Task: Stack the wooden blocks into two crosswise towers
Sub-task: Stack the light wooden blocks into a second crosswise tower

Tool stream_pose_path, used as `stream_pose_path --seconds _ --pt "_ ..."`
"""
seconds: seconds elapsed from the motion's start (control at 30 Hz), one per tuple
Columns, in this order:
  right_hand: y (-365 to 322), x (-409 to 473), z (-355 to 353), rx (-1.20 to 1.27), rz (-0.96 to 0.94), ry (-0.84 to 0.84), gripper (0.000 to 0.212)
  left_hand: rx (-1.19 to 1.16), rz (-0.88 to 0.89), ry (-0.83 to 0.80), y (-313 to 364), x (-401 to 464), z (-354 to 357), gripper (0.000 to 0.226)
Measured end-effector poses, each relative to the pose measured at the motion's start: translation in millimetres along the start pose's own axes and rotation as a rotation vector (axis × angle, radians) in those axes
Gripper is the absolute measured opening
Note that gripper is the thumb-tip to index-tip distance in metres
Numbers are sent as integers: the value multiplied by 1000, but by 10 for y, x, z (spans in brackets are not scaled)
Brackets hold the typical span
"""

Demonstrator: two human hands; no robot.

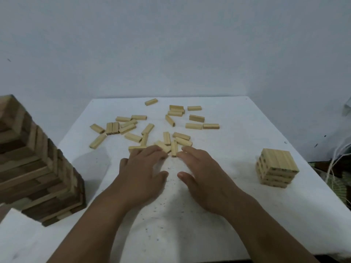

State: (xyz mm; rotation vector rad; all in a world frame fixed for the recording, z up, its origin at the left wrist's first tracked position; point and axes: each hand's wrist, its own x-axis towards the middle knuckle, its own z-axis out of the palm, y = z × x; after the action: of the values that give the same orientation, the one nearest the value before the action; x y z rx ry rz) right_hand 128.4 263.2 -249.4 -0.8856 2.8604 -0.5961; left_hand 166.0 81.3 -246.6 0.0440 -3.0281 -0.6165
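Both hands lay flat with fingers spread, holding nothing: left hand [141,168] and right hand [202,171] touched the nearest loose blocks [167,141]. Right of them stood a short tower [276,170], left a tall tower [36,160]. Many blocks remained unstacked.

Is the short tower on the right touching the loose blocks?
Apart. The head view shows bare white table between the short tower and the nearest loose blocks.
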Motion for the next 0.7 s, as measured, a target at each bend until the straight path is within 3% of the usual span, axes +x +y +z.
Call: stream_pose_path --seconds 0.1,0.23,0.33,0.53,0.7 --pt "-51 83 42 -55 -1 -38 57 -54 50 26 4 -9 -4 36" --pt "-78 134 86 -102 -1 -55 57 -11 21 14 -44 66 35 52" --pt "-77 128 91 -114 -10 -16 55 35 38 32 -49 120 66 51" --pt "66 -37 -58 -65 -33 77 37 -28 108 16 -10 26 42 40" --pt "156 -219 -168 -22 -67 44 20 -115 246 3 169 -120 97 29"
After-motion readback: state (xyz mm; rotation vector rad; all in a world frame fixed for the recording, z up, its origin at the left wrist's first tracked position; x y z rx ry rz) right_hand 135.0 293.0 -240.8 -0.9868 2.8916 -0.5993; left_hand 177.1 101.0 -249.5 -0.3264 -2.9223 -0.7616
